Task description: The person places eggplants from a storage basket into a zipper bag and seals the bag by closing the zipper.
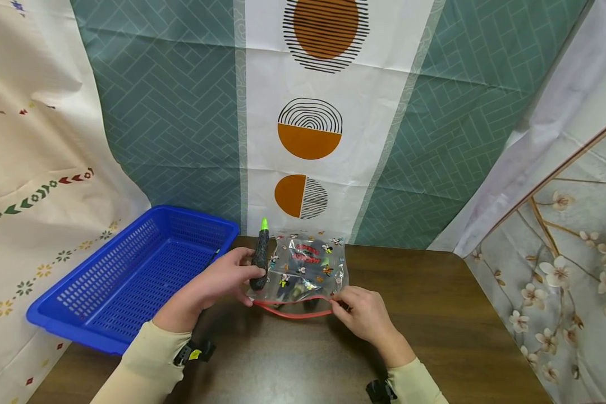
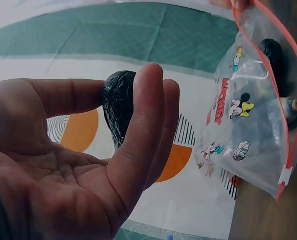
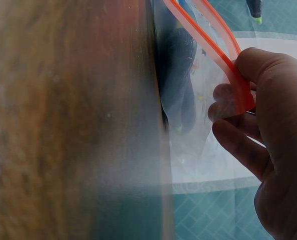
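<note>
My left hand pinches a black-wrapped stick with a bright green tip between thumb and fingers, its tip pointing up. In the left wrist view the rounded black end faces the camera. To its right lies a clear zip bag with cartoon prints and a red zip edge. Thumb and fingers of my right hand pinch the right end of that edge. The bag's mouth gapes, and dark long things show inside through the plastic. A white slider sits on the zip.
On the left stands a blue perforated basket, with a thin dark thing near its right wall. Brown wooden table lies under the bag. Patterned cloths hang behind and at both sides.
</note>
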A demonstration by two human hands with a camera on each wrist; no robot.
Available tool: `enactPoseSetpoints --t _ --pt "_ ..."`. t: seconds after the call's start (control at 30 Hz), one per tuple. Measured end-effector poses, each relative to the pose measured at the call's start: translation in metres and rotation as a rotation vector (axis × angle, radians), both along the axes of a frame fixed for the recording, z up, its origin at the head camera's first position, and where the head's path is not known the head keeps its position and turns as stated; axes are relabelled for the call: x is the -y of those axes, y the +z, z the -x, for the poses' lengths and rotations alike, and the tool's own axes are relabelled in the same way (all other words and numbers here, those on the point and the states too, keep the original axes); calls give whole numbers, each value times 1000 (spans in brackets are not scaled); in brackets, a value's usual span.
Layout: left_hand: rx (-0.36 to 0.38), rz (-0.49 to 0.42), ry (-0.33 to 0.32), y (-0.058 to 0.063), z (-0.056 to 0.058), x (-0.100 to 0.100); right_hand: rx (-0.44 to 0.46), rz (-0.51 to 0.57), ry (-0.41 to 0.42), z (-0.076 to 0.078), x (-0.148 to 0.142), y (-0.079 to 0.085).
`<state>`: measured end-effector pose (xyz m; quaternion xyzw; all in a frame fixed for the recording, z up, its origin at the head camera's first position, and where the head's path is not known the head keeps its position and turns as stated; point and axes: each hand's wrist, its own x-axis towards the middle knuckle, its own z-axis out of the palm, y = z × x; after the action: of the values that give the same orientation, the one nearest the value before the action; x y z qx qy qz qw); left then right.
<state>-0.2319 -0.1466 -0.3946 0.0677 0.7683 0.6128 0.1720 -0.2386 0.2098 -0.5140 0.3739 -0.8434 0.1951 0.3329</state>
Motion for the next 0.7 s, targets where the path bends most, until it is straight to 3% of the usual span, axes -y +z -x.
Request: enactPoseSetpoints --t 0.27,0.7 --pt "15 -11 -4 -6 -4 -5 -1 -1 1 0 1 2" --pt "19 -11 -80 -19 -6 -15 -6 -1 1 1 -1 -1"
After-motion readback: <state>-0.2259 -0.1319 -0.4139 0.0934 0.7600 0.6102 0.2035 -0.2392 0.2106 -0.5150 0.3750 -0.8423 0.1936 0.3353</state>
